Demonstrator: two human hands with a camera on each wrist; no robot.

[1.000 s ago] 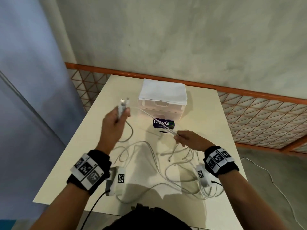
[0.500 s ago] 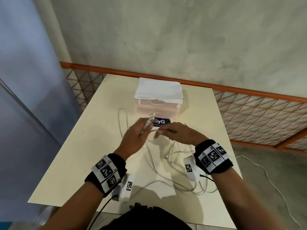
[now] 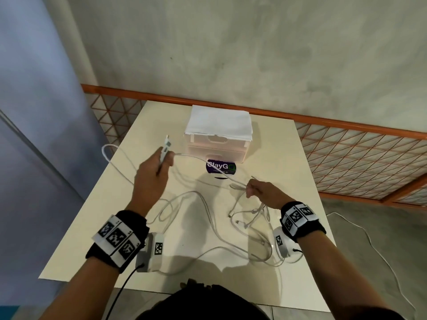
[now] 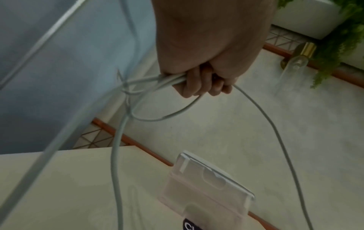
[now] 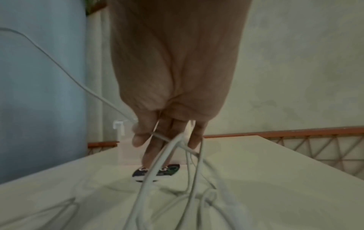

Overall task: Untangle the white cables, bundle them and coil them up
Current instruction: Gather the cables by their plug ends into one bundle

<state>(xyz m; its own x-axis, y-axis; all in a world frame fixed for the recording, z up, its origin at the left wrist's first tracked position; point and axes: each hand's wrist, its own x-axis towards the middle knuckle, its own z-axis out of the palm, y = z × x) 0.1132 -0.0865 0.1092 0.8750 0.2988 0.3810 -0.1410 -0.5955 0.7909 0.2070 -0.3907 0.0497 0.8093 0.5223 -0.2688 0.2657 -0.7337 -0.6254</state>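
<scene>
Head view: white cables (image 3: 208, 213) mid-table (image 3: 288, 144).

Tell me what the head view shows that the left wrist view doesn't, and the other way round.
Only the head view shows the right hand pinching strands, the connector ends sticking up from the left hand, and loose white cables across the table. Only the left wrist view shows fingers curled round several strands, and a plant. Both show the drawer box.
</scene>
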